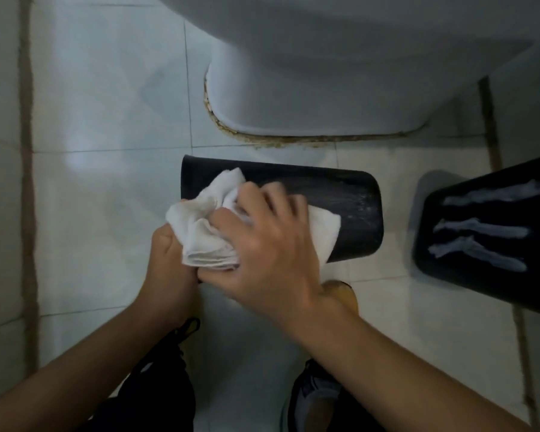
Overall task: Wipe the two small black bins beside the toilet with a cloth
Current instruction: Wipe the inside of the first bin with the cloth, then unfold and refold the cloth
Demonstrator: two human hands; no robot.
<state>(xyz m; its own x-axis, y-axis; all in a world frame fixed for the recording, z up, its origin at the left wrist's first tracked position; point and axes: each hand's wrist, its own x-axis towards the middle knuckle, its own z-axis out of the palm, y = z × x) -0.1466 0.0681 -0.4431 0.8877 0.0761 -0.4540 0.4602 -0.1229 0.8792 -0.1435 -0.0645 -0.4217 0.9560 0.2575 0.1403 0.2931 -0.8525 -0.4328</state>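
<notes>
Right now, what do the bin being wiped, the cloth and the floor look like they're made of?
The bin being wiped looks like black plastic, smooth and matte, with wet streaks catching light. The cloth looks like white woven cotton, soft and creased into folds. The floor looks like glazed ceramic tile: pale, glossy reflections, with grout lines between squares.

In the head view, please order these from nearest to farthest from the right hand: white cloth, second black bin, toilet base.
1. White cloth: under the right hand, touching it.
2. Toilet base: ahead, beyond the lying bin.
3. Second black bin: far right.
The last two are nearly equal.
</notes>
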